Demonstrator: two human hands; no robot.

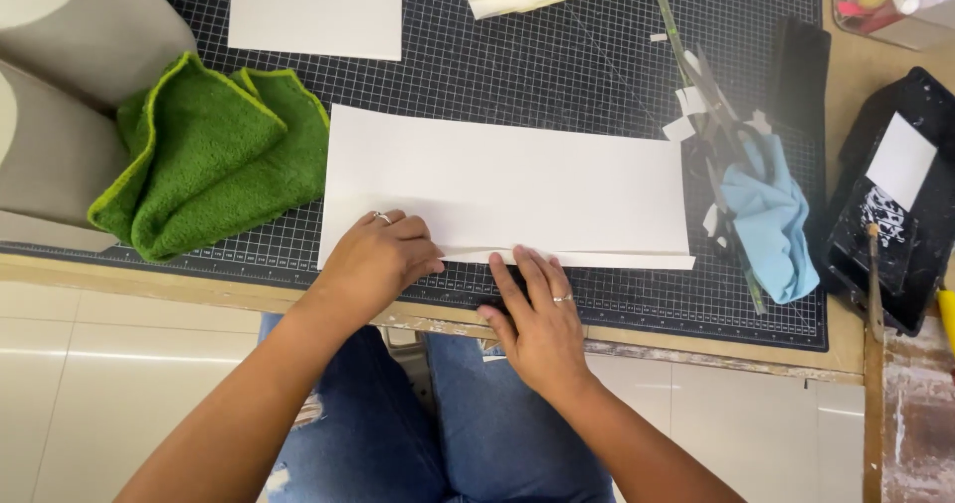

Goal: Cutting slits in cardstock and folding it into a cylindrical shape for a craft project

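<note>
A large white sheet of paper (507,180) lies flat on a black gridded cutting mat (557,65). Its near edge is folded up into a narrow strip (597,259). My left hand (378,259) rests curled on the sheet's near left corner, pressing it down, a ring on one finger. My right hand (537,319) lies flat with fingers stretched, fingertips on the folded edge near its middle. Neither hand grips anything.
A folded green towel (214,155) lies left of the sheet. Scissors (721,125) and a light blue cloth (771,214) lie to the right, beside a black tray (895,204) with a brush (873,284). More white paper (316,7) sits at the mat's far side.
</note>
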